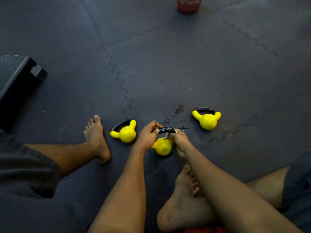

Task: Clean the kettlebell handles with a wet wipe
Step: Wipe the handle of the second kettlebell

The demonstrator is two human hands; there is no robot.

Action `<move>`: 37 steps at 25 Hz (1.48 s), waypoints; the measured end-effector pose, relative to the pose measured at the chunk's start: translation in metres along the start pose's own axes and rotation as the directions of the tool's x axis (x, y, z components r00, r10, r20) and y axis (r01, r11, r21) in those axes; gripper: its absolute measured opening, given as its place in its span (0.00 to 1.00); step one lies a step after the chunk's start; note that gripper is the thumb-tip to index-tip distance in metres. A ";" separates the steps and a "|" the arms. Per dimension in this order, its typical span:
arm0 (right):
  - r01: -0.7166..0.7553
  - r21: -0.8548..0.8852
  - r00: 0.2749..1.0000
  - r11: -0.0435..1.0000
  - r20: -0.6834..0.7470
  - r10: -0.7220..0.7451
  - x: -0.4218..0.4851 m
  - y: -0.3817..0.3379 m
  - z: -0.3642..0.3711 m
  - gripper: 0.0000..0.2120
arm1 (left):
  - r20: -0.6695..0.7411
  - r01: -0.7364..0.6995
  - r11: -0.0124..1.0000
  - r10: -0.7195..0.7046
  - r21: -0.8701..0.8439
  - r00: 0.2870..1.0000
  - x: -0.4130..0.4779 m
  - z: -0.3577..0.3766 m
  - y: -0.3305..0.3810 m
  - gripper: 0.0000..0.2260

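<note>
Hands are closed on the middle kettlebell point(162, 147), which stands on the dark foam mat point(185, 64). Its black handle point(165, 130) is gripped at the left end by the left hand point(148, 137), with fingers and thumb curled round the bar. The right end of the same handle is clasped by the right hand point(180, 142), and a pale wet wipe point(166, 136) is pinched in that hand against the bar (only a short strip of it is seen, hanging below the handle between the two hands, just above the yellow body). The yellow body is thus left beneath and between both grips, with its lower half uncovered.

A second kettlebell point(126, 134) is set near the middle kettlebell on its left, with its handle tilted up and leftward, apart from the left hand. A third kettlebell point(207, 121) is placed well apart on the right and farther off. A wet patch point(179, 109) is spread on the mat just beyond the middle kettlebell. A bare left foot point(96, 137) is planted to the left of the second kettlebell, and a bare right foot point(181, 199) is tucked in nearer the person than the middle kettlebell, partly under the right forearm. Far beyond the middle kettlebell, a reddish container point(188, 5) is cut off by the top edge. Far to its left a dark padded block point(18, 81) is seen.
</note>
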State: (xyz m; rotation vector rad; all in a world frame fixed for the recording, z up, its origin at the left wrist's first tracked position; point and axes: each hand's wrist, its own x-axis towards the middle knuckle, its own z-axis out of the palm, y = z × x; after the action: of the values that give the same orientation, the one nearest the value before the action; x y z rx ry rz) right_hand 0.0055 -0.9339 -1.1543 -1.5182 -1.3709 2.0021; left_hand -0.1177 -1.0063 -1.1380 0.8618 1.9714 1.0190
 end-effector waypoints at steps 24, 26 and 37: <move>0.052 0.097 0.982 0.994 -0.187 -0.033 -0.023 0.029 0.018 0.23 | -0.042 -0.037 0.999 0.039 0.037 0.998 0.003 0.006 -0.002 0.09; 0.029 0.057 0.970 0.998 -0.245 -0.014 -0.026 0.032 0.021 0.25 | -0.055 -0.023 0.998 0.027 0.062 0.998 0.004 0.008 -0.002 0.09; -0.005 -0.094 0.921 0.996 -0.389 -0.032 -0.042 0.020 0.030 0.27 | -0.066 -0.006 0.997 0.011 0.075 0.998 0.003 0.013 -0.001 0.07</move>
State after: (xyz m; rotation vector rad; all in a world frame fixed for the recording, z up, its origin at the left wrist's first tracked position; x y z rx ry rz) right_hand 0.0029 -0.9889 -1.1453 -1.8209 -1.3125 1.5302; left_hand -0.1083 -0.9992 -1.1450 0.8880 2.0741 0.9959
